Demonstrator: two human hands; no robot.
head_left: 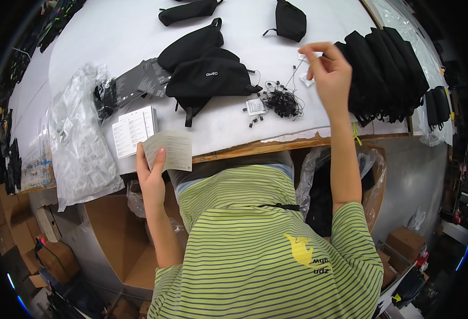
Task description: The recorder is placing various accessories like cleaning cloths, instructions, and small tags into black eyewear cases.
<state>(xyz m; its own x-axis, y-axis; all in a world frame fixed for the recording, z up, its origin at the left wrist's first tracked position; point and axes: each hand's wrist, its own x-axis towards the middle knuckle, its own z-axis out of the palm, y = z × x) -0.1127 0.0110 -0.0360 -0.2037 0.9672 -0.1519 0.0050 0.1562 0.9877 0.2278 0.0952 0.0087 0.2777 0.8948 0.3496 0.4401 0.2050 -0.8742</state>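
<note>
Leaflet (177, 151): over the table's (218, 139) near edge, clasped in your left hand (153, 176), thumb on top.
Cord (293, 73): apparently pinched in your right hand (330, 73); the step looks like singling it out.
Tangle (283, 102): calls for a snag-free lift.
Right hand: raised, wrist bent.

Pale printed sheet (176, 149), tilted, over desk's (218, 133) near edge; thin black cord (294, 72), straight, slanting above desk.
</note>
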